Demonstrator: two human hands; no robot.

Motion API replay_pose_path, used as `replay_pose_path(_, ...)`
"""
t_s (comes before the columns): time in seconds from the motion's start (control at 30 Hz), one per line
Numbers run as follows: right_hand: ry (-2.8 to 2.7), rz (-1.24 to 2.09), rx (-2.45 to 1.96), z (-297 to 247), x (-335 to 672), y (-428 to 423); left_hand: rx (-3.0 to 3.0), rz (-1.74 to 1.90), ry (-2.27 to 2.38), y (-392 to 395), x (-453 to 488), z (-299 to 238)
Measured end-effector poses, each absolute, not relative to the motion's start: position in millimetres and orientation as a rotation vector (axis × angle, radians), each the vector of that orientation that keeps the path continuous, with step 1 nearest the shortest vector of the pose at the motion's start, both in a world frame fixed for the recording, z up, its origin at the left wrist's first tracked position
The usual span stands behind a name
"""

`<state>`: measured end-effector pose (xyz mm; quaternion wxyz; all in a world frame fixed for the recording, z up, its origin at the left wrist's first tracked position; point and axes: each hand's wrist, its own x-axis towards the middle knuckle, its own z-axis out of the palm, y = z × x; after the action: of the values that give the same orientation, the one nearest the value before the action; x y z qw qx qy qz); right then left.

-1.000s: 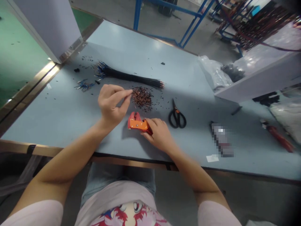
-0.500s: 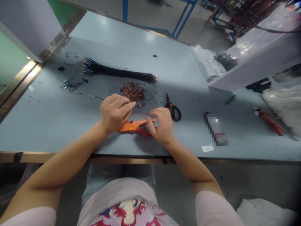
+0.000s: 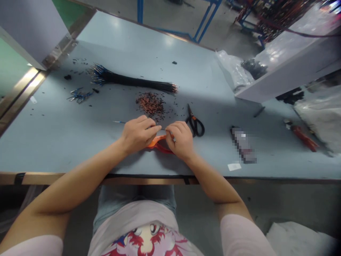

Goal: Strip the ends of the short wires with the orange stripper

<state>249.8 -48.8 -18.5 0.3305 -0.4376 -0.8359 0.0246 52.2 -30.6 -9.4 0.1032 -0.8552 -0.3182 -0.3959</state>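
My right grip (image 3: 179, 139) is closed, apparently pinching a short wire (image 3: 172, 136); my left grip (image 3: 138, 134) is curled, contents unclear, beside it, over the orange wire stripper (image 3: 157, 142) on the desk (image 3: 66, 149).

No lettering can be read; the pixelated item (image 3: 243, 145) on the bench (image 3: 53, 142) is blurred beyond reading.

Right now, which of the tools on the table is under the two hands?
The orange hand tool, partly hidden by the left hand and right hand; the black scissors and red-handled tool lie apart, further right.
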Motion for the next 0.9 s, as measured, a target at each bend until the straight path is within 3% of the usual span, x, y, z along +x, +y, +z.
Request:
replay_pose_path(0.23, -2.160, 0.019, -1.207, -17, 260, -39, -2.451, -1.062, -0.958, -20, 33, 0)
replay_pose_path(0.37, -1.810, 0.015, -1.312, -16, 278, -22, -2.232, -1.609, -1.309, 9, -3, 9)
replay_pose_path(0.53, -1.896, 0.283, -1.314, -18, 274, -22, -2.314, -2.086, -1.771, 13, -3, 11)
replay_pose_path(0.77, -1.659, 0.829, -1.404, -16, 267, -26, -2.435, -2.125, -1.809, 4, 14, 9)
replay_pose_path(0.9, -1.631, 0.801, -1.395, -13, 267, -27, -2.476, -2.042, -1.827, 2, 13, 11)
